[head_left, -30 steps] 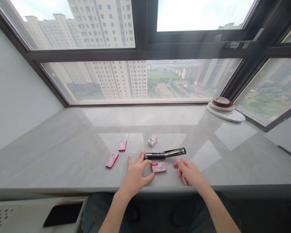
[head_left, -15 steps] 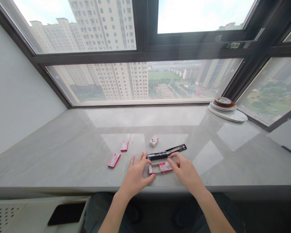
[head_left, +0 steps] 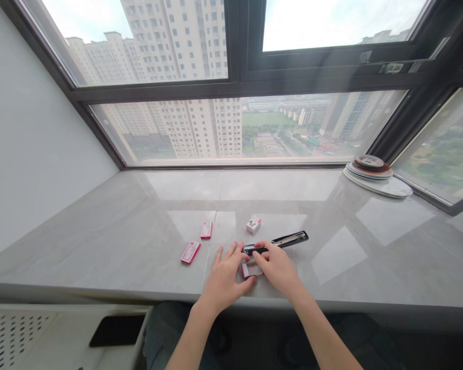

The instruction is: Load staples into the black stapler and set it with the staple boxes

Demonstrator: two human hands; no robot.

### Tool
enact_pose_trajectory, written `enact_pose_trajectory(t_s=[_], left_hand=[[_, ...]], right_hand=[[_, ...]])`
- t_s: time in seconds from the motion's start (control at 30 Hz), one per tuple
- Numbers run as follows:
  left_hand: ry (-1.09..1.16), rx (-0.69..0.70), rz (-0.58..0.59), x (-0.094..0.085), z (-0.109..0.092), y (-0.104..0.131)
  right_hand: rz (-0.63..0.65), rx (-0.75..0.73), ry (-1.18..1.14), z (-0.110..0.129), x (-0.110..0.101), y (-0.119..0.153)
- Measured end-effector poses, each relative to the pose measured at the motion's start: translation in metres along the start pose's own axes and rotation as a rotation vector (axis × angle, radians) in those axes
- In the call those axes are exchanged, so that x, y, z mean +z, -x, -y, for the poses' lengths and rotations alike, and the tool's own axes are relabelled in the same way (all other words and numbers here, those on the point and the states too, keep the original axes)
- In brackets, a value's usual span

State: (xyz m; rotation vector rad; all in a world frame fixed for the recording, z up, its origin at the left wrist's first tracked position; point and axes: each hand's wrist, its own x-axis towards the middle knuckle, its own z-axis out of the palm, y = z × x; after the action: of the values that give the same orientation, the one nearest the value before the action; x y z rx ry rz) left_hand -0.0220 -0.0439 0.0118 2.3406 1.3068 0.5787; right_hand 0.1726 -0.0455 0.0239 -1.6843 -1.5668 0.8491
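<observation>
A black stapler (head_left: 291,239) lies opened out on the grey stone sill, its long arm swung back to the right. My left hand (head_left: 226,277) rests beside its left end, fingers spread. Between that hand's thumb and index finger is the left end of a red-and-white staple box (head_left: 250,270). My right hand (head_left: 275,267) reaches over the box and hides its right part. Its thumb and fingertips are pinched together at the stapler's metal channel; anything small between them is hidden.
Two red-and-white staple boxes (head_left: 190,253) (head_left: 206,230) lie to the left. A small white-and-pink box (head_left: 253,224) sits behind the stapler. Stacked plates (head_left: 370,169) stand in the right corner by the window. Below the sill at left is a white perforated surface (head_left: 61,329) with a dark phone-like slab (head_left: 118,330).
My right hand has moved left from the staple box's right end to the stapler's channel. My left hand has stayed at the box. The whole view has shifted slightly.
</observation>
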Motion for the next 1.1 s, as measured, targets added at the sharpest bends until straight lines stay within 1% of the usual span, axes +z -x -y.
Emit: enact_pose_trajectory(t_s=[0.03,0.1,0.17,0.23,0.33,0.4,0.47,0.53,0.63,0.73,0.8,0.87,0.93,0.97,1.03,1.1], left_hand=[[0.000,0.002,0.000,0.000,0.000,0.000],[0.003,0.004,0.002,-0.001,-0.001,0.000],[0.007,0.003,-0.001,-0.001,-0.002,0.000],[0.009,0.010,-0.008,-0.003,-0.002,0.000],[0.013,0.035,-0.006,-0.005,-0.001,0.001],[0.021,0.040,0.007,-0.007,0.000,0.001],[0.026,0.036,0.016,-0.007,0.001,0.000],[0.024,0.031,0.014,-0.006,0.002,0.000],[0.024,0.028,0.002,-0.005,0.003,-0.001],[0.041,0.031,0.003,-0.006,0.003,0.000],[0.057,0.033,-0.013,-0.009,0.003,0.002],[0.065,0.005,-0.075,-0.011,0.003,0.005],[0.034,-0.081,-0.168,-0.010,0.001,0.008],[0.000,-0.131,-0.205,-0.008,-0.001,0.009],[-0.085,-0.194,-0.240,0.001,-0.008,0.008],[-0.155,-0.186,-0.240,0.012,-0.018,0.004]], right_hand=[[0.012,0.008,-0.046,0.000,0.002,-0.002],[-0.013,0.021,-0.100,0.000,0.006,-0.005],[-0.074,-0.004,-0.088,0.003,0.010,-0.008],[-0.096,-0.052,-0.051,0.008,0.012,-0.011],[-0.037,-0.115,-0.006,0.019,0.009,-0.014],[-0.020,-0.153,0.039,0.025,0.004,-0.014],[-0.009,-0.187,0.129,0.027,-0.002,-0.011],[0.062,-0.223,0.249,0.027,-0.006,-0.005],[0.196,-0.259,0.383,0.023,-0.010,0.007],[0.240,-0.271,0.359,0.017,-0.018,0.017],[0.204,-0.246,0.308,0.010,-0.029,0.021],[0.111,-0.157,0.299,-0.003,-0.043,0.024],[0.040,-0.047,0.335,-0.017,-0.055,0.025],[0.032,-0.013,0.358,-0.024,-0.057,0.026],[0.064,-0.006,0.389,-0.033,-0.056,0.026],[0.107,-0.054,0.380,-0.034,-0.046,0.027]])
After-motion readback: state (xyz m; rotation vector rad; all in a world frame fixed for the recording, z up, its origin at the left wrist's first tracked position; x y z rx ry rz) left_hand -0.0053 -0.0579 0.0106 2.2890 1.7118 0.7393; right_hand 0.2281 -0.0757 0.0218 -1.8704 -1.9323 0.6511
